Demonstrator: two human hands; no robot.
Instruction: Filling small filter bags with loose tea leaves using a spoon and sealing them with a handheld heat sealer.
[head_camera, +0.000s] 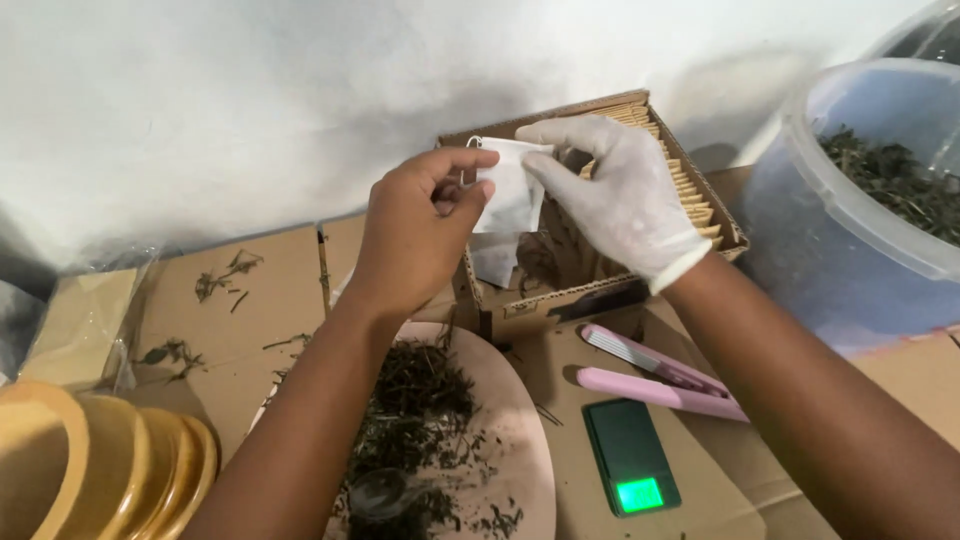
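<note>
Held above cardboard box (640, 270) rim: white paper sachet (512, 195), pinched by bare left hand (415, 235) and gloved right hand (620, 200). Little room beneath: round plate (520, 440) of dried leaves, pink sealer (655, 375), green scale (630, 455). At right, translucent plastic tub (850, 250).

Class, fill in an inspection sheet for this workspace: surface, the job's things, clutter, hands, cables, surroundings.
Surface: brown cardboard sheets cover the work area.
Job's things: small white bag, held up over the cardboard box of folded bags.
Clutter: dried leaves on a round tray; pink sealer; small green-lit scale; stacked yellow bowls.
Hands: bare left hand and white-gloved right hand both pinch the bag.
Cables: nothing seen.
Surroundings: white wall; clear plastic tub holding dried leaves.
</note>
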